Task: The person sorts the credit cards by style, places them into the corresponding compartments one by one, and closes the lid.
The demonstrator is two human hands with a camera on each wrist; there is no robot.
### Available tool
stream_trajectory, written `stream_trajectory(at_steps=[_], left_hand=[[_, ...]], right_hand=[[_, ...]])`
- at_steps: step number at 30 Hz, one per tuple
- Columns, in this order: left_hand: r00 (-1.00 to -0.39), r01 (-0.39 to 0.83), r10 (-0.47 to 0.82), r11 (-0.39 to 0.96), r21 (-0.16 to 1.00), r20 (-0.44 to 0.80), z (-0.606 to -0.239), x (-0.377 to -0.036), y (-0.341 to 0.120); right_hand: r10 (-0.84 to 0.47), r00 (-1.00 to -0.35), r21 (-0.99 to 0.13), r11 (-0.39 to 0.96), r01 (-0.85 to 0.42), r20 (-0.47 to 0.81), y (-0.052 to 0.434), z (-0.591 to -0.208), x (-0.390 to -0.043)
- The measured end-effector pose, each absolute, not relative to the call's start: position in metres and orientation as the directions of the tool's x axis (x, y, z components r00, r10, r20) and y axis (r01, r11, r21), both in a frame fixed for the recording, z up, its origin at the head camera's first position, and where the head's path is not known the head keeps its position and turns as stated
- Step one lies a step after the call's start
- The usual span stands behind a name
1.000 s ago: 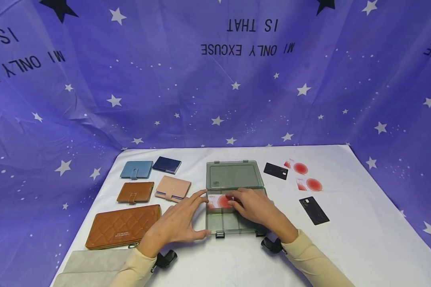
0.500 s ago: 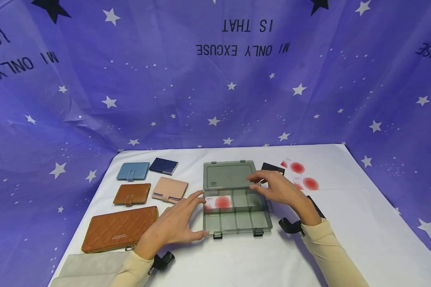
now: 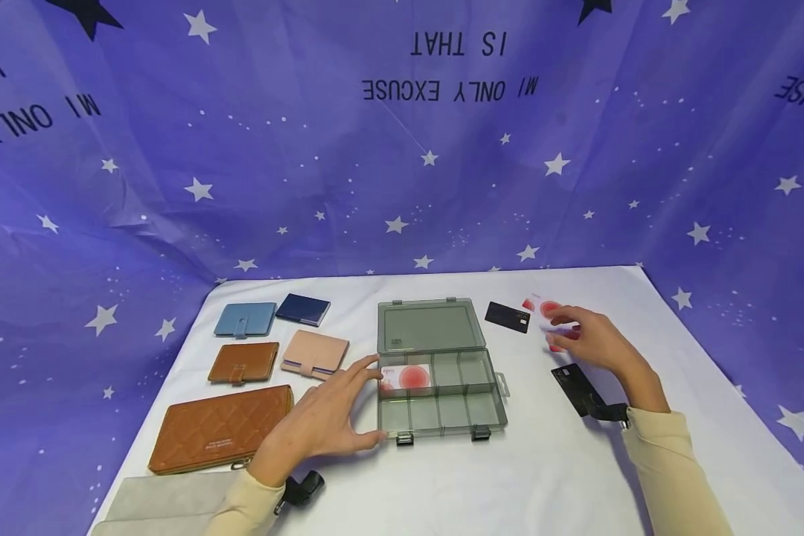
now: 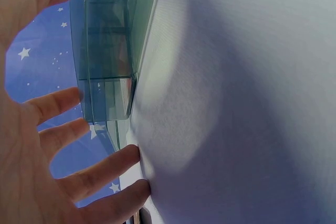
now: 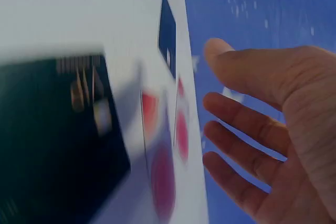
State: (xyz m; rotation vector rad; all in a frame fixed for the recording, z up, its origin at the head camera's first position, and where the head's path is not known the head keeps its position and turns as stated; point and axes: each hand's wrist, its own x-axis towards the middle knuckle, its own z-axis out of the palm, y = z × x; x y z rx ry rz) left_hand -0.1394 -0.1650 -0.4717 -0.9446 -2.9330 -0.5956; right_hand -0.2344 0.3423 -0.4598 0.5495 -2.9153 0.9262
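The white card with a red disc [image 3: 406, 377] now lies in the back-left compartment of the open grey organiser box [image 3: 442, 417] at mid-tabletop. The right hand [image 3: 592, 339] has left it and reached right, fingers spread and loose over the two loose red-disc cards [image 3: 541, 308] (holding nothing yet), so one card reads as stowed. The left hand [image 3: 321, 420] steadies the box's left wall, fingers apart. Counted: three red-disc cards, two black cards [image 3: 507, 316], five wallets [image 3: 219, 428].
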Motion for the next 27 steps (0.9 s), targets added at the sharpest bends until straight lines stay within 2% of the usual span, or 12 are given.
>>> stream_trajectory(at_steps=[4,12,22,27], left_hand=[[-0.812,0.572,0.571,0.740,0.353,0.121,-0.472,-0.140,-0.164],[-0.807,0.582,0.578,0.738,0.340,0.126,-0.472,-0.139,-0.164],[-0.809,0.579,0.574,0.742,0.338,0.126,-0.473,-0.139,-0.165],[-0.809,0.580,0.571,0.741,0.339,0.137,-0.472,-0.139,-0.166]], right_hand=[[-0.286,-0.955,-0.500,0.817,-0.288,0.083,0.369,-0.468,-0.235],[-0.315,-0.946,-0.437,0.841,-0.317,0.081,0.397,-0.481,-0.232],[-0.328,-0.942,-0.389,0.861,-0.326,0.063,0.401,-0.479,-0.231],[-0.291,-0.957,-0.388,0.879,-0.276,0.022,0.400,-0.477,-0.233]])
